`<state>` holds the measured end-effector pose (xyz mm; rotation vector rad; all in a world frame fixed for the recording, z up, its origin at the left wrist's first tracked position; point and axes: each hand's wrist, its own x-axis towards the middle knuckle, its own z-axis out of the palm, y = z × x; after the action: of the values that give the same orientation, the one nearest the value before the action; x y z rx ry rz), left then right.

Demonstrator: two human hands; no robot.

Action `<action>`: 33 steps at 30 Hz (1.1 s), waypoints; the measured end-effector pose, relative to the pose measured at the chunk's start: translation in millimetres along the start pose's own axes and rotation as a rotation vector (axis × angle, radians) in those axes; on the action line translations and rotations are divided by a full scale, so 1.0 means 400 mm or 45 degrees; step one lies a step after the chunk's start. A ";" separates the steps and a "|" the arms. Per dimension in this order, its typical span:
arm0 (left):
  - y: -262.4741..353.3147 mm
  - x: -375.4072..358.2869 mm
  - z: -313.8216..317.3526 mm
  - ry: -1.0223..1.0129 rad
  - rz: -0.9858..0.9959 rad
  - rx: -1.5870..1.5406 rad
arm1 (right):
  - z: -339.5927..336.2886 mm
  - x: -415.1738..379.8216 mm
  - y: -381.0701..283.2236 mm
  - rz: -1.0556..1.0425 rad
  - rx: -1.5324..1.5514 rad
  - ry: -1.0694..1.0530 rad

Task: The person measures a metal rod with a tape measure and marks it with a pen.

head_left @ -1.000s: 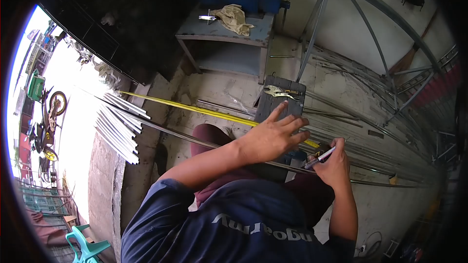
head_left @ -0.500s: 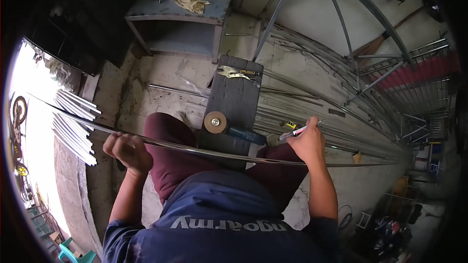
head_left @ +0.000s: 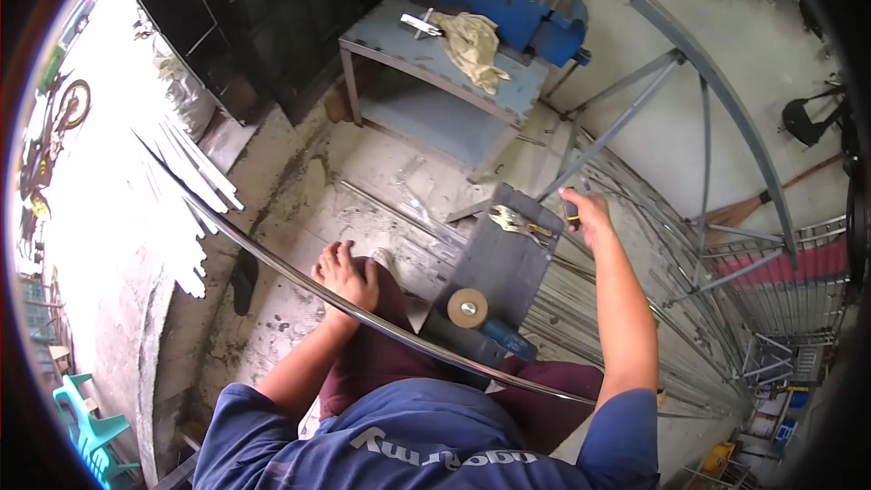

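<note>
My left hand [head_left: 345, 274] grips a long curved metal rod [head_left: 272, 263] that runs across my lap, from the bright doorway down to the lower right. My right hand [head_left: 585, 214] is stretched forward over the far right corner of a dark low bench [head_left: 494, 259] and is closed on a small dark and yellow object, partly hidden by the fingers. Locking pliers [head_left: 513, 220] lie on the bench just left of that hand. An angle grinder [head_left: 476, 318] with a tan disc rests at the bench's near end, by my knees.
A grey metal table [head_left: 435, 54] carries a blue vise [head_left: 517, 4] and a yellowish rag [head_left: 472, 41]. White bars [head_left: 195, 191] lie stacked at the doorway on the left. Curved steel frames [head_left: 717, 118] and loose rods [head_left: 635, 308] cover the floor on the right.
My right hand has gone from the rod, where it held a marker, forward to the bench's far corner. My left hand has slid along the rod toward my knee. The view has swung.
</note>
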<state>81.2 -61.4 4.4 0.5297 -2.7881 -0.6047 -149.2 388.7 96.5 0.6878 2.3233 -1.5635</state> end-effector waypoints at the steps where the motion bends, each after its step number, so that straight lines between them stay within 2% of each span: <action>1: -0.004 0.002 -0.006 -0.014 0.022 0.006 | 0.050 0.059 -0.006 -0.056 -0.069 0.027; 4: -0.024 0.022 -0.015 -0.016 0.103 -0.057 | 0.204 0.173 -0.092 -0.293 -0.266 0.258; 7: -0.047 0.042 0.001 0.024 0.166 -0.066 | 0.332 0.225 -0.208 -0.473 -0.631 0.449; 10: -0.057 0.057 0.005 -0.017 0.151 -0.064 | 0.413 0.319 -0.285 -0.592 -0.544 0.517; 11: -0.061 0.056 0.009 -0.037 0.149 -0.063 | 0.430 0.356 -0.291 -0.666 -0.477 0.544; 14: -0.049 0.060 0.007 -0.070 0.129 -0.077 | 0.457 0.468 -0.258 -0.865 -0.548 0.407; 17: -0.043 0.065 0.010 -0.071 0.139 -0.095 | 0.464 0.470 -0.213 -0.896 -0.671 0.472; 18: -0.042 0.065 0.010 -0.076 0.141 -0.095 | 0.459 0.437 -0.212 -0.789 -0.655 0.411; 20: -0.038 0.067 0.003 -0.087 0.144 -0.103 | 0.442 0.343 -0.182 -0.783 -0.641 0.289; 21: -0.035 0.065 -0.002 -0.091 0.141 -0.109 | 0.435 0.294 -0.125 -1.040 -0.646 0.278; 23: -0.056 0.060 0.001 -0.134 0.155 -0.111 | 0.392 0.195 0.005 -0.720 -0.684 -0.391; 25: -0.072 0.049 0.006 -0.152 0.162 -0.118 | 0.308 -0.036 0.045 -0.506 -0.990 -0.809; 26: -0.075 0.051 0.007 -0.143 0.169 -0.123 | 0.258 -0.100 0.118 -0.203 -0.515 -1.156; 27: -0.080 0.047 0.006 -0.136 0.173 -0.125 | 0.200 -0.172 0.166 -0.154 -0.335 -1.286; 29: -0.083 0.042 0.009 -0.133 0.167 -0.151 | 0.092 -0.315 0.219 -0.020 -0.317 -1.197; 31: -0.069 0.035 -0.007 -0.143 0.136 -0.168 | 0.008 -0.425 0.292 -0.136 -0.007 -1.095; 33: -0.072 0.026 -0.009 -0.120 0.112 -0.269 | -0.041 -0.514 0.334 -0.164 -0.060 -0.758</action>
<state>81.4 -91.3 -3.2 0.3417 -2.7711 -0.9124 96.5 396.0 90.9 0.0375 1.9681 -1.4964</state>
